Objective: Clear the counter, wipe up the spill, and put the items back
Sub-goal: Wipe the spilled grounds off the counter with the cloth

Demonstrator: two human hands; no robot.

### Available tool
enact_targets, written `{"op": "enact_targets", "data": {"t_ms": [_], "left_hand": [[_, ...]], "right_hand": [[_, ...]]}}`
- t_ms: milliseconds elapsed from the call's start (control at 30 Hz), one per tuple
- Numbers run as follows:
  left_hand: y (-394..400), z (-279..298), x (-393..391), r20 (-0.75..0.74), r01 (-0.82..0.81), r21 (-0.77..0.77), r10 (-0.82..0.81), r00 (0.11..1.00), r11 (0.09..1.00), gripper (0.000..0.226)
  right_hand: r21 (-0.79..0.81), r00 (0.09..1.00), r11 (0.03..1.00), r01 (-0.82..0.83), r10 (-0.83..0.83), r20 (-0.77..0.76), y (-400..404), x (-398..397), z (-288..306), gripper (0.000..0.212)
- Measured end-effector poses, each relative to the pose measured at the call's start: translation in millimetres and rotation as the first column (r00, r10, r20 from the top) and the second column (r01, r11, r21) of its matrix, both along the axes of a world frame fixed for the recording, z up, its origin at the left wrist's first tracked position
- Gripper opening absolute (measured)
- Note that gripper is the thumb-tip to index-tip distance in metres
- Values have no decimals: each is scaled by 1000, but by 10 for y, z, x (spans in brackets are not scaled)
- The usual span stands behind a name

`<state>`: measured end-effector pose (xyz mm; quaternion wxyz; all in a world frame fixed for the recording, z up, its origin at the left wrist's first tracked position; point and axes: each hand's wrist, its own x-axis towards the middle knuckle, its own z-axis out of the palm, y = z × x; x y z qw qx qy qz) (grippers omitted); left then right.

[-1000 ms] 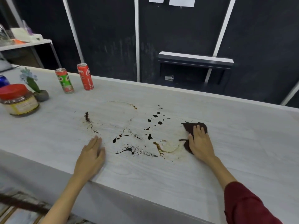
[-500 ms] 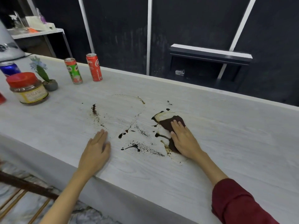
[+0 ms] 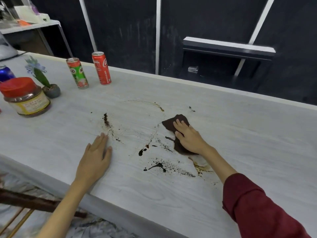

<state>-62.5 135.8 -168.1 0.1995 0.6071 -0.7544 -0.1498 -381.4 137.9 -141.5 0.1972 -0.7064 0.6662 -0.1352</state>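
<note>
Head view is looking down on a long counter (image 3: 223, 134) with a pale, wood-grained top, where a dark spill (image 3: 159, 166) is lying in splatters, streaks and a faint brownish ring between the two hands. At the far left a squat jar (image 3: 25, 98) with a red lid and yellow label is standing, its contents hidden behind the label. Just behind it a small grey pot (image 3: 51, 91) is holding a plant with pale blue flowers, and a blue can (image 3: 5, 73) is peeking in at the frame edge. Two slim cans are standing upright near the back edge, one green (image 3: 78, 73) and one red (image 3: 101, 68), close but apart, both well clear of the spill.

The right hand (image 3: 190, 136) is pressing a dark brown cloth (image 3: 175, 121) flat onto the stained area, fingers straight and slightly spread. The left hand (image 3: 96, 157) is resting palm down on the counter near the front edge, fingers straight and together, fingertips at a gritty dark streak.
</note>
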Motion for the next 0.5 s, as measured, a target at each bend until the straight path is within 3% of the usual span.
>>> {"op": "enact_targets", "data": {"t_ms": [133,233,367,500], "left_hand": [[13,6,-13,-32,-1,-13,0,999,1000,50],[25,-2,-9,-44,-12,-18,11,999,1000,51],[33,-5,-11,-29,-5,-21,4,1000,1000,52],[29,8,-31,-36,-4,-21,3,999,1000,51]], "right_hand": [[-49,998,997,-59,61,34,367,-22,-38,47],[-97,999,995,24,-22,23,556,-237,-58,46],[-106,987,982,157,-154,40,372,-267,-25,44],[-102,993,988,118,-115,32,72,130,-3,45]]}}
